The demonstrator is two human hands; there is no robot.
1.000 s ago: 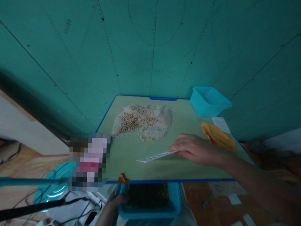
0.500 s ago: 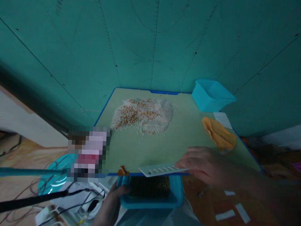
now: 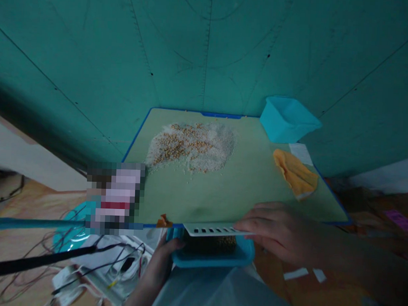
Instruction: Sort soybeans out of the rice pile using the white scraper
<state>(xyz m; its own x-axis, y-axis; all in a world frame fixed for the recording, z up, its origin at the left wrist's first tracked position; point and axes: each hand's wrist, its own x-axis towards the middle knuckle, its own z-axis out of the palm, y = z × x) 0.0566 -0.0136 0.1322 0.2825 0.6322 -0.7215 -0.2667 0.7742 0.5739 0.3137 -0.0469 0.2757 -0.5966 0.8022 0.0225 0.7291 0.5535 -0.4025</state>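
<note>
Now, right hand point(image 3: 275, 229) pinches white slotted scraper point(image 3: 214, 229) by its right end, fingers closed on it. Scraper's long axis runs left-right along near edge of green board point(image 3: 222, 194). Just below edge, left hand point(image 3: 160, 265) grips left rim of blue tub point(image 3: 213, 262), fingers curled round it. Grain pile point(image 3: 191, 146) lies well apart, at far side of board, straight ahead of scraper. Orange cloth point(image 3: 295, 174) sits near board's right edge.

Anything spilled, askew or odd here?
A loose pile of white grains and tan beans lies on the far half of the green board, uncontained. A crumpled orange cloth sits at its right edge. Right hand holds a slotted scraper, left hand a blue tray.
</note>
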